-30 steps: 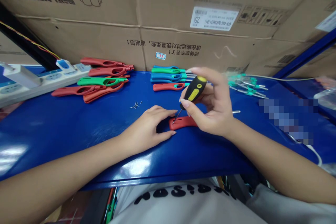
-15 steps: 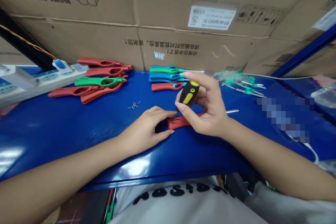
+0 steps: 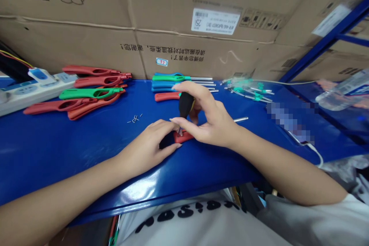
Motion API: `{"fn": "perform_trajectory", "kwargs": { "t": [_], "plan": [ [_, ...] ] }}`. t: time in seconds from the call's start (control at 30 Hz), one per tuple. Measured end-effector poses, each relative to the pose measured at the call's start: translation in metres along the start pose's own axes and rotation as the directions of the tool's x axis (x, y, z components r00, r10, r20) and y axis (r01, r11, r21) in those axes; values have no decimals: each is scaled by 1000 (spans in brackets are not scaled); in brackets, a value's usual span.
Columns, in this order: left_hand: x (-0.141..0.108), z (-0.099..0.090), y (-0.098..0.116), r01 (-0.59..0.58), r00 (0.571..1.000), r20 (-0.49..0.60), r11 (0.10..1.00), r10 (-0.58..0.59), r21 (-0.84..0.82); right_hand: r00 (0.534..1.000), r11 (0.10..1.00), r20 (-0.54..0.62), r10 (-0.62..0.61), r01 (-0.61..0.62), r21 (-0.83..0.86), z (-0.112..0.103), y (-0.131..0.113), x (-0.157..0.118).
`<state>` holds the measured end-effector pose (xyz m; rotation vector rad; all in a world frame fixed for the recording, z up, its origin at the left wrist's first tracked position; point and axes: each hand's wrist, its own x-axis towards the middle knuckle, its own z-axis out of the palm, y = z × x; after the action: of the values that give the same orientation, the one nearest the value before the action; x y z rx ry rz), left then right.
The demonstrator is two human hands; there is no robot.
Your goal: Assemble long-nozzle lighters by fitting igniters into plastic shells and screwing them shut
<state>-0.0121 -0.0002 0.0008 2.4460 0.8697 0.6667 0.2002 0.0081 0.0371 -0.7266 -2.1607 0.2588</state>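
A red stick lighter (image 3: 184, 137) lies on the blue tabletop, its metal tube sticking out to the right beyond my right hand. My left hand (image 3: 148, 144) steadies its handle end, pinched between thumb and index finger. My right hand (image 3: 209, 121) grips a black and yellow screwdriver (image 3: 185, 104), held nearly upright. The screwdriver's shaft points down at the lighter's handle end, where the tip meets the shell; fingers hide part of it. My right hand covers most of the lighter's middle. Several small screws (image 3: 135, 118) lie loose on the table, left of the lighter.
Red and green lighter handles (image 3: 92, 93) are piled at the left beside a white power strip (image 3: 62, 83). Blue, green and red lighters (image 3: 165, 85) lie behind my hands. Metal tubes with green parts (image 3: 250, 89), a pixelated phone-like object (image 3: 291, 123) and a clear bottle (image 3: 340, 94) are at right.
The view has swung to the right. In my right hand the screwdriver has turned and stands more upright, its yellow patches now mostly out of sight. My left hand keeps its hold on the lighter.
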Motion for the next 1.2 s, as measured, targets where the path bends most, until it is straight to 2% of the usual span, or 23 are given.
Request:
{"fn": "perform_trajectory", "kwargs": {
  "t": [0.1,0.23,0.3,0.37,0.43,0.5,0.6,0.67,0.77,0.83,0.9,1.03,1.1,1.2],
  "plan": [
    [1,0,1,-5,1000,0,1000,5,5,997,996,-68,-34,28,-82,-1,-1,1],
    [1,0,1,15,1000,2,1000,-15,-6,999,995,27,39,-42,94,-6,-4,6],
    [0,2,0,5,1000,13,1000,-5,-15,999,990,31,42,-46,132,-8,-4,8],
    [-1,3,-1,-6,1000,25,1000,7,-21,999,999,-49,16,-14,49,-9,-2,8],
    [-2,4,-1,-11,999,30,1000,11,-27,989,995,-133,-67,57,-78,-10,-2,7],
    [-2,4,-1,-9,999,32,999,10,-34,986,987,-130,-108,91,-132,-12,-3,7],
    [-1,4,1,-9,999,32,999,10,-44,999,999,-46,-11,9,-45,-14,-6,8],
    [-1,3,2,-7,999,32,999,8,-46,998,1000,-49,30,-30,-1,-15,-7,9],
    [0,3,3,-11,999,35,999,12,-42,984,994,-159,-77,64,-85,-15,-7,8],
    [0,3,3,-27,999,36,999,28,-46,969,978,-184,-162,133,-159,-15,-7,8],
    [-1,3,2,-36,999,34,998,38,-51,982,986,-136,-130,113,-126,-17,-9,8],
    [-1,3,1,-31,999,41,997,33,-65,999,998,20,50,-51,35,-19,-9,9],
    [-1,3,1,-26,998,49,997,29,-71,999,999,-37,29,-30,-27,-19,-8,9],
    [-2,4,1,-25,998,56,997,29,-73,980,976,-170,-108,72,-203,-20,-7,9]
  ]
}}
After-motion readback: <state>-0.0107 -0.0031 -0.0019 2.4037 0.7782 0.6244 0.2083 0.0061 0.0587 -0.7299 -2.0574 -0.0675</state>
